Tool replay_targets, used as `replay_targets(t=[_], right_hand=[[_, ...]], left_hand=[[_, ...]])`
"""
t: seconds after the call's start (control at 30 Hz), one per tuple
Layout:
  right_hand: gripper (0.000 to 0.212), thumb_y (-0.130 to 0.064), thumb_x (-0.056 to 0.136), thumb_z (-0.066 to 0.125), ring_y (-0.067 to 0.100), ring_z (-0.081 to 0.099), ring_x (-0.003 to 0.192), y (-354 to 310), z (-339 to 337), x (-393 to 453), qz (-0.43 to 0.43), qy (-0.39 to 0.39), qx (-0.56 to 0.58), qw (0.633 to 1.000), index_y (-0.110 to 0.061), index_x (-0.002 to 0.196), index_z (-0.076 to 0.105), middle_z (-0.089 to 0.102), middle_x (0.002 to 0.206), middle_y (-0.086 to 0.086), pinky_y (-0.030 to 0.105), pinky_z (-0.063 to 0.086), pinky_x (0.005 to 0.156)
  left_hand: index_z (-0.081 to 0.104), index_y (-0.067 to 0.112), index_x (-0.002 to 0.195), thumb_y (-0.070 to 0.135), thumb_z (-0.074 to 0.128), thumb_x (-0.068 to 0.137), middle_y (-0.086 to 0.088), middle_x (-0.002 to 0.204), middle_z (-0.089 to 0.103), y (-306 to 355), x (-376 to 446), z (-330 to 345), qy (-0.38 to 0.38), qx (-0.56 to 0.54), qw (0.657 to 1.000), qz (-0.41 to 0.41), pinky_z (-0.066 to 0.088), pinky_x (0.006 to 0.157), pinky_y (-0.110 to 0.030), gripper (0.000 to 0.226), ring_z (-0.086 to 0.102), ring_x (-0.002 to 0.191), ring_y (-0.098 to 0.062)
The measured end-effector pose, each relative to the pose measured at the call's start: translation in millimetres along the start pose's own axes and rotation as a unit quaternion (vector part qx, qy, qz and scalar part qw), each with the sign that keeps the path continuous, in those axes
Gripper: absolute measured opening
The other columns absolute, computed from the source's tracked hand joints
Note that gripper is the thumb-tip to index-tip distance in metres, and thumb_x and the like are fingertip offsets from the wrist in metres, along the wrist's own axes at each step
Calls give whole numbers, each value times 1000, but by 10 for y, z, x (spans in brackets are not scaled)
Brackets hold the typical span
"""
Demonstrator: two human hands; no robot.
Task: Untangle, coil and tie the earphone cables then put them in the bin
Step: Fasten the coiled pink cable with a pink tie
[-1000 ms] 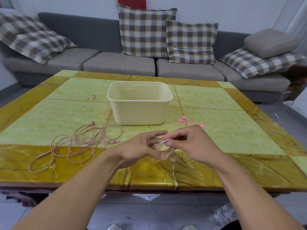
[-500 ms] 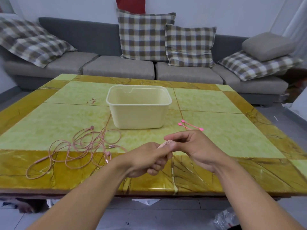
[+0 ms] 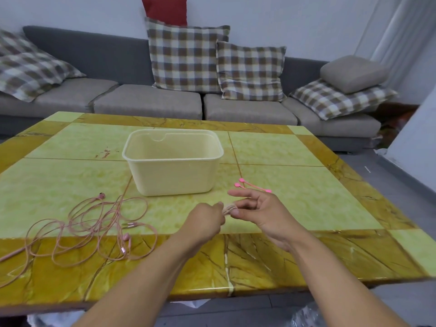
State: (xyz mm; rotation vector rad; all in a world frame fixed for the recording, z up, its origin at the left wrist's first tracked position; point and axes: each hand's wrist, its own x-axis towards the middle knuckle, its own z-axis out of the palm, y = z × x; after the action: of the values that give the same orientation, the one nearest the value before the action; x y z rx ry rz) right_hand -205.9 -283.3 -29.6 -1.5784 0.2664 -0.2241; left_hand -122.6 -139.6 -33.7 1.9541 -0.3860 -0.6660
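Note:
A small coil of pale pink earphone cable point(image 3: 227, 210) sits between my two hands above the table. My left hand point(image 3: 206, 220) is curled round one side of it. My right hand point(image 3: 257, 211) pinches the other side with thumb and a finger, its remaining fingers spread. Most of the coil is hidden by my fingers. A tangled heap of pink earphone cables point(image 3: 94, 227) lies on the table to the left. The cream plastic bin point(image 3: 173, 161) stands upright behind my hands, with nothing visible inside. Two pink cable ties point(image 3: 253, 186) lie just right of the bin.
The green and yellow marble table point(image 3: 306, 197) spreads wide to the right of my hands. A grey sofa point(image 3: 146, 102) with checked cushions runs along the far side. The table's near edge is below my forearms.
My hands have lifted slightly and moved toward the bin. My left hand has closed round the coil, and the fingers of my right hand have spread. The view has tilted up.

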Motion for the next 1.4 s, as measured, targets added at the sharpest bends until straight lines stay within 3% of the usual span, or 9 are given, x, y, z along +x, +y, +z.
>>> replay_targets(t=[0.1, 0.2, 0.4, 0.67, 0.8, 0.87, 1.0, 1.27, 1.4], right_hand=[[43, 3, 86, 75, 18, 69, 103, 176, -205, 268, 13, 122, -188, 974, -24, 119, 73, 72, 120, -6, 27, 54, 90], [35, -8, 96, 65, 24, 65, 101, 418, -462, 488, 49, 260, -419, 868, -24, 127, 70, 65, 124, 2, 34, 55, 84], [31, -25, 103, 49, 25, 51, 108, 602, -510, 728, 54, 213, -605, 765, -25, 128, 68, 60, 114, 4, 40, 48, 88], [22, -12, 98, 53, 26, 47, 114, 528, -369, 746, 85, 200, -662, 717, -21, 113, 68, 62, 115, 3, 38, 37, 93], [15, -15, 105, 40, 23, 55, 108, 223, -107, 555, 29, 131, -527, 839, -19, 106, 55, 62, 117, 0, 38, 42, 92], [14, -20, 107, 40, 17, 60, 92, 34, 49, 411, 28, 76, -468, 880, -21, 103, 54, 61, 111, -3, 31, 44, 72], [13, -25, 105, 49, 7, 50, 59, -166, 340, 130, 12, 44, -486, 873, -25, 97, 59, 58, 78, -8, 25, 29, 48], [14, -32, 97, 64, 6, 54, 73, -180, 698, -226, -35, 66, -478, 875, -27, 87, 72, 59, 80, -12, 18, 34, 56], [14, -31, 95, 67, 9, 61, 78, -146, 801, -246, -59, 92, -455, 884, -27, 85, 76, 69, 83, -11, 26, 47, 69]], left_hand=[[52, 12, 62, 32, 42, 106, 4, 46, 45, -44, 118, 19, 47, -56, 997, -19, 22, 44, -23, 49, 34, 37, -12], [50, 11, 66, 27, 39, 107, 0, 53, 44, -98, 196, 11, 47, -67, 996, -29, 22, 50, -28, 45, 35, 47, -16], [47, 15, 60, 35, 43, 105, 5, 45, 42, -150, 276, -13, 34, -61, 997, -42, 24, 46, -26, 49, 34, 41, -14], [47, 18, 59, 40, 44, 103, 7, 48, 43, -159, 186, -6, 26, -48, 998, -34, 27, 49, -26, 49, 34, 38, -10], [51, 18, 58, 36, 46, 103, 7, 47, 41, -194, 63, -27, 6, -16, 999, -29, 24, 50, -28, 48, 31, 45, -14], [53, 17, 57, 33, 47, 102, 8, 41, 42, -213, 5, -22, 2, 3, 1000, -30, 24, 49, -28, 48, 32, 44, -14], [56, 16, 58, 29, 47, 100, 8, 41, 48, -238, -110, -18, -11, 36, 999, -36, 27, 48, -25, 45, 39, 48, -14], [50, 17, 70, 18, 40, 106, -2, 74, 55, -260, -238, -137, 37, 43, 998, -41, 40, 54, -20, 38, 47, 58, -10], [49, 16, 66, 10, 40, 104, 1, 64, 50, -266, -297, -190, 47, -4, 998, -39, 35, 48, -23, 40, 43, 55, -13]])
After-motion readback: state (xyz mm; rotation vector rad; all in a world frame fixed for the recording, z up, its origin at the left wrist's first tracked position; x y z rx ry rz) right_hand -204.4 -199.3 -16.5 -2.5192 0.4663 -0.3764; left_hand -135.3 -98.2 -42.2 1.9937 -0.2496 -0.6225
